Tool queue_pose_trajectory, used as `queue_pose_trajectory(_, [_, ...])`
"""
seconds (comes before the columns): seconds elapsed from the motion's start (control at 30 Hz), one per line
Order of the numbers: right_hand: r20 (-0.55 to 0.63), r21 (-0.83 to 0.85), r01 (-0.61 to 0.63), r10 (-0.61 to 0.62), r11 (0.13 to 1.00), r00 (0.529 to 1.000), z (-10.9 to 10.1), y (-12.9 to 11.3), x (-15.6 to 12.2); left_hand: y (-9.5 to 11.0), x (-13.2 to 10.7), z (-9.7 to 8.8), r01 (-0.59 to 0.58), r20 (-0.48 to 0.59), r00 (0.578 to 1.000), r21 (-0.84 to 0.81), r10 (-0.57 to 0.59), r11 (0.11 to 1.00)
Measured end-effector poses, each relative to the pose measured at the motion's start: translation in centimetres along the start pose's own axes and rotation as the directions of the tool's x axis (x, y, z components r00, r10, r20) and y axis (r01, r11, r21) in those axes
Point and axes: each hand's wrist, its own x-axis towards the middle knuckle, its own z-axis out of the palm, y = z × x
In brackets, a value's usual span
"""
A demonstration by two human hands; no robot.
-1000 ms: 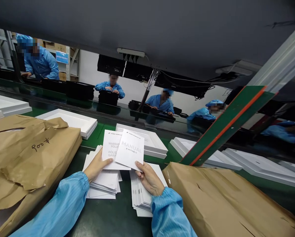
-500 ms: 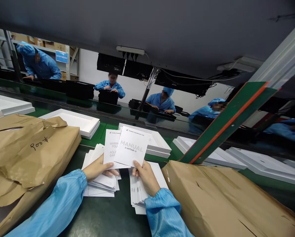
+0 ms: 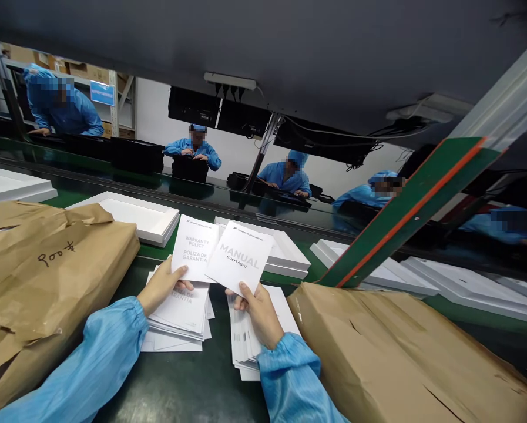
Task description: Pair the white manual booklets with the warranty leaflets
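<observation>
Between thumb and fingers, my left hand point(image 3: 163, 286) grips a white warranty policy leaflet point(image 3: 195, 249) by its lower left corner. My right hand point(image 3: 259, 311) pinches a white manual point(image 3: 241, 255) at its bottom edge. The manual's left side meets or slightly overlaps the leaflet's right edge. Below my left hand lies a stack of warranty leaflets point(image 3: 179, 323), with uneven edges. Under my right hand is a second stack of white booklets point(image 3: 244, 346), partly hidden by the hand and sleeve. Both stacks rest on the dark green work surface point(image 3: 192, 388).
Brown paper packages flank me, one at left point(image 3: 69, 276) and one at right point(image 3: 395, 346). White box trays point(image 3: 131, 214) line the green belt ahead. A green post with an orange stripe point(image 3: 404, 217) slants up at right. Several co-workers in blue sit across the line.
My left hand has moved left and up with the warranty leaflet, uncovering more of its print. The manual has tilted clockwise and shifted slightly right in my right hand.
</observation>
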Motion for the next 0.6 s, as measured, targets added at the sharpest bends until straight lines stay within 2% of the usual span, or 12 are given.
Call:
queue_pose_trajectory(0.23, [-0.100,0.231,-0.031,0.055,0.973,0.993,-0.09,-0.24,-0.09,-0.25,-0.31,-0.06,-0.054,0.004,0.999,-0.086,0.054,0.995])
queue_pose_trajectory(0.5, [-0.070,0.212,-0.039,0.056,0.977,0.996,0.02,-0.60,-0.24,-0.17,-0.45,-0.09,-0.076,0.000,0.997,-0.057,0.076,0.995])
queue_pose_trajectory(0.6, [-0.039,0.148,-0.033,0.040,0.988,0.998,0.04,-0.53,-0.26,-0.21,-0.47,-0.14,-0.082,-0.003,0.997,-0.045,0.082,0.996])
